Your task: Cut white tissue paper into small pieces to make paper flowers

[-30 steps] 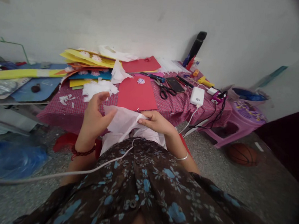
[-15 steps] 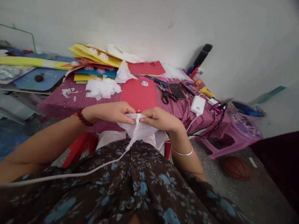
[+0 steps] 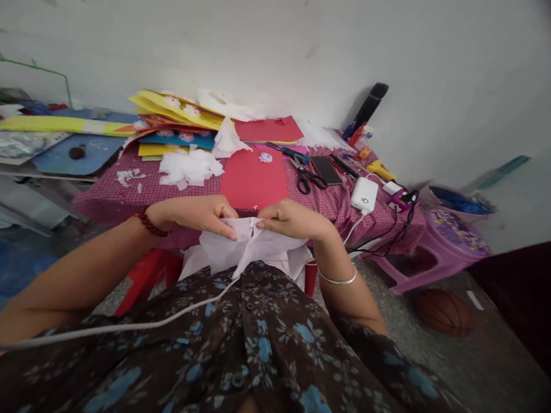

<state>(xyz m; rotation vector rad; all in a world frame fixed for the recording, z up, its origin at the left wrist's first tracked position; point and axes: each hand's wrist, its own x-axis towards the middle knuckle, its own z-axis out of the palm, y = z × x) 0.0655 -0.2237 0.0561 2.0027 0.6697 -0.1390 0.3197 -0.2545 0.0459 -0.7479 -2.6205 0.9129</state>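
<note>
A thin white tissue hangs between my hands over my lap, at the table's front edge. My left hand pinches its upper left part between thumb and fingers. On the other side, my right hand pinches it near the middle, where a small dark gap shows at the top edge. Just beyond lies a red sheet of paper with a small crumpled pale purple-and-white paper piece on it. Torn white tissue is heaped to the left of the red sheet.
Black-handled scissors, a phone and a white power bank lie on the right. Yellow folded cards are stacked at the back left. A white cable crosses my front. A purple stool stands right.
My left hand has moved slightly left and down, and the tissue has spread wider on that side. A gap now shows at the tissue's top between my hands.
</note>
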